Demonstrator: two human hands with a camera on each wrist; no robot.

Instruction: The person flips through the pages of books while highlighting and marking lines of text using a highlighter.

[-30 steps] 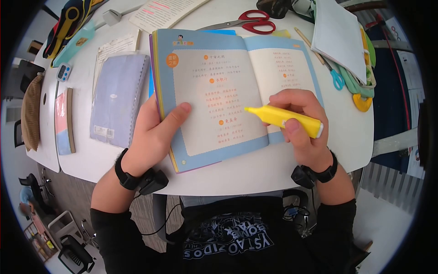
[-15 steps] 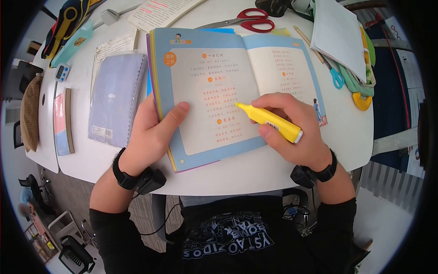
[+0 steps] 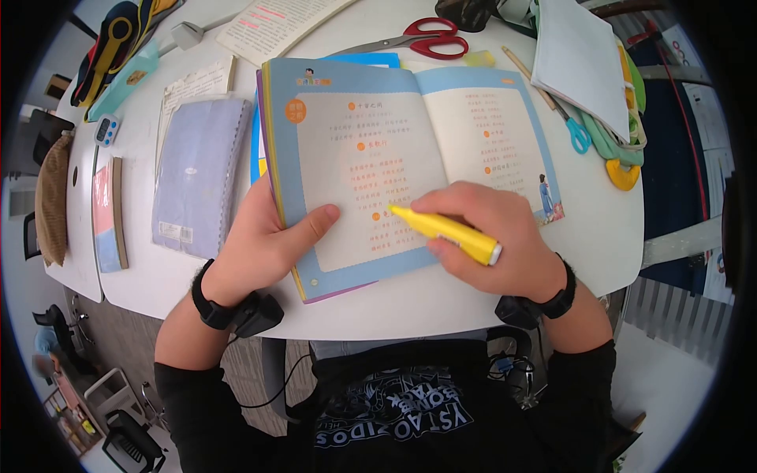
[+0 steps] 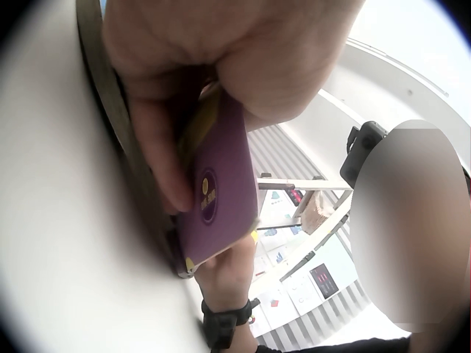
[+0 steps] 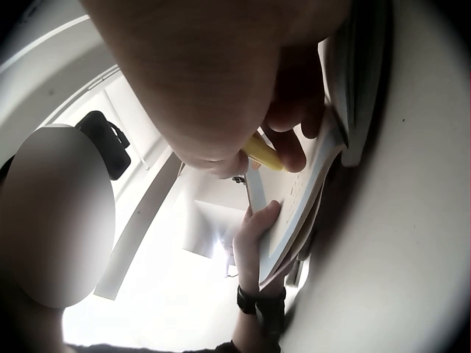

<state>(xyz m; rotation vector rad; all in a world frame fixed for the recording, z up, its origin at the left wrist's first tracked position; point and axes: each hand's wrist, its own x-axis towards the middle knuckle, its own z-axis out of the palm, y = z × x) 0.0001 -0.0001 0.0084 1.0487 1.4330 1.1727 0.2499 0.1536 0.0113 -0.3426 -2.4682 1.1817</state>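
An open book (image 3: 371, 177) with blue-bordered pages and printed Chinese text lies tilted in front of me in the head view. My left hand (image 3: 264, 236) grips its left edge, thumb on the page and fingers underneath. From below, the left wrist view shows the purple cover (image 4: 232, 176) against those fingers. My right hand (image 3: 505, 232) pinches a yellow highlighter (image 3: 445, 231) between thumb and fingers over the lower left page. The highlighter's tapered end overlaps the lowest orange heading; its white end points right. In the right wrist view, the fingers partly hide the highlighter (image 5: 263, 153).
Left of the book lie a purple-covered notebook (image 3: 197, 169), a smaller pink-and-blue book (image 3: 110, 213) and a timer (image 3: 106, 130). Red-handled scissors (image 3: 434, 38) and a printed booklet (image 3: 276, 24) lie beyond it. White sheets (image 3: 583, 63) and blue-handled scissors (image 3: 578, 135) are at right.
My right hand has moved left and down across the page with the highlighter, uncovering a drawn figure on the right page. My left hand keeps its grip on the book.
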